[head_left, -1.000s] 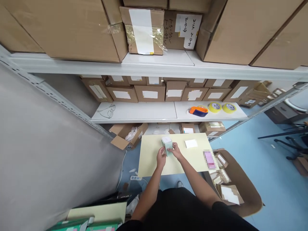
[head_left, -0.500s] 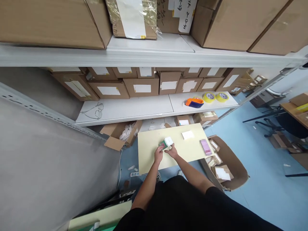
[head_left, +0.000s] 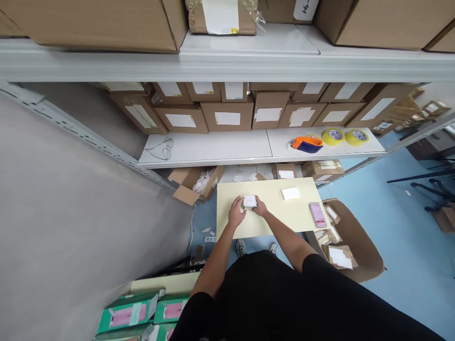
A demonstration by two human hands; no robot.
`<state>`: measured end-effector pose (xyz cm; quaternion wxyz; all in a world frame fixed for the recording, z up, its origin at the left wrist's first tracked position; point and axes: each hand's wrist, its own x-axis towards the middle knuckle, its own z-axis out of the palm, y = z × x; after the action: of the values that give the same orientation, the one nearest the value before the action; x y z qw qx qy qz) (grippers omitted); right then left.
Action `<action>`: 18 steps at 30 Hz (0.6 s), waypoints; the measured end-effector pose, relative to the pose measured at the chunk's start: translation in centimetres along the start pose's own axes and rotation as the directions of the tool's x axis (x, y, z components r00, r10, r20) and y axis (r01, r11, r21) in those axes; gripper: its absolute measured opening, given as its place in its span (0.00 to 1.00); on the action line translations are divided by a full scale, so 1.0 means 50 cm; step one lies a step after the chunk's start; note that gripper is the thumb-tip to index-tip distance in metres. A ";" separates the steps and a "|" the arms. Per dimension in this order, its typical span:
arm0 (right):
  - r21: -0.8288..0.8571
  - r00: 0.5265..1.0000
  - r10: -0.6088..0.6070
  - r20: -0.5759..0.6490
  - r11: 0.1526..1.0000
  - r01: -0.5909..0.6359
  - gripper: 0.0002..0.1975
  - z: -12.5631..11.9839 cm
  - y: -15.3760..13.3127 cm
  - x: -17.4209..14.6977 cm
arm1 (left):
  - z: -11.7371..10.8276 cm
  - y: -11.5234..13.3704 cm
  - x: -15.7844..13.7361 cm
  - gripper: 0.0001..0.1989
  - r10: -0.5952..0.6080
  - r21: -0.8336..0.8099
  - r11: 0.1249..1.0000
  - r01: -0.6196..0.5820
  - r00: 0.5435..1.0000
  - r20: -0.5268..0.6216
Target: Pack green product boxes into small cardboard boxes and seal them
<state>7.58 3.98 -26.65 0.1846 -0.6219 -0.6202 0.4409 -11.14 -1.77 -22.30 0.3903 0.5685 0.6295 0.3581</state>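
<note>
A small box (head_left: pixel 250 201), its white end facing up, is held between my two hands over the pale yellow tabletop (head_left: pixel 234 189). My left hand (head_left: pixel 236 213) grips its left side, and my right hand (head_left: pixel 260 207) grips the right side. Most of the box's side faces are hidden by my fingers and the viewing angle. To the right of my hands lies a flat white stack (head_left: pixel 290 193), perhaps paper or labels. Near the table's right edge rests a pinkish-purple rectangular item (head_left: pixel 317 214), blurred by pixelation.
A shelf (head_left: pixel 213 147) ahead carries cardboard boxes (head_left: pixel 227 116), glasses (head_left: pixel 162 148), an orange and blue tape dispenser (head_left: pixel 307 144) and yellow tape rolls (head_left: pixel 333 136). A large carton (head_left: pixel 359 237) with parcels stands right of the table. Green boxes (head_left: pixel 128 314) sit lower left.
The box has turned from tilted, with its green side showing, to white end up. My right hand has closed against its side. The view has shifted, revealing green boxes at lower left.
</note>
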 end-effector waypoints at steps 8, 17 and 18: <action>0.139 0.999 0.046 -0.018 0.989 -0.043 0.38 -0.025 -0.014 -0.021 | -0.033 0.049 0.073 0.23 0.067 0.227 0.969 -0.102 0.986 0.154; 0.195 0.995 0.043 -0.085 0.980 -0.025 0.29 -0.025 -0.022 -0.087 | -0.053 0.099 0.150 0.26 -0.173 0.275 0.952 0.133 0.977 0.125; 0.190 0.995 0.034 -0.095 0.982 -0.016 0.27 -0.027 -0.028 -0.086 | -0.043 0.102 0.150 0.32 -0.217 0.269 0.943 0.195 0.974 0.056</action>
<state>8.45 0.62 -23.44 0.2675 -0.6303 -0.5579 0.4689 -11.20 6.18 -17.45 0.3737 0.5608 0.7100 0.2045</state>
